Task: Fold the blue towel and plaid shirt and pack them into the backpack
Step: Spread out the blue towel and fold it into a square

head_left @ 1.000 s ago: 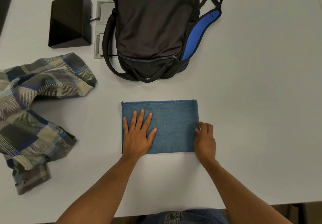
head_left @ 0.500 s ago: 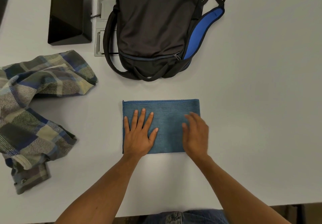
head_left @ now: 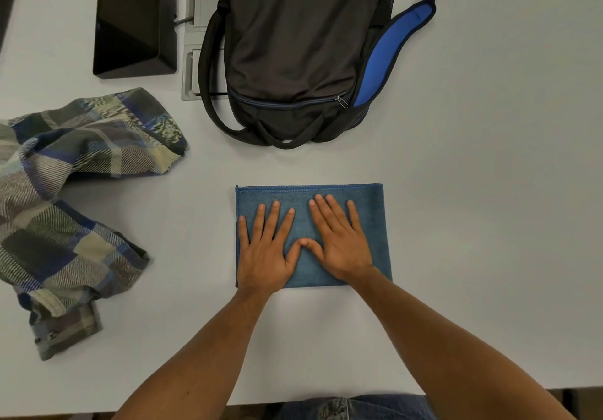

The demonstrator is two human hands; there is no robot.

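Observation:
The blue towel point(head_left: 375, 220) lies folded into a flat rectangle on the white table point(head_left: 489, 191), near its front edge. My left hand point(head_left: 266, 246) presses flat on the towel's left half with fingers spread. My right hand point(head_left: 341, 240) lies flat on the middle and right part, its thumb touching my left thumb. The plaid shirt point(head_left: 71, 197) is crumpled and unfolded at the left of the table. The black backpack point(head_left: 293, 44) with blue-lined straps lies flat beyond the towel, its zipper closed.
A black box point(head_left: 135, 24) stands at the back left, beside a grey floor-box panel point(head_left: 192, 41) set into the table and partly under the backpack's strap. Bare table stretches to the right of the towel and backpack.
My right hand has slid from the towel's right edge leftward across it, and now lies flat beside my left hand. The left hand has stayed in place.

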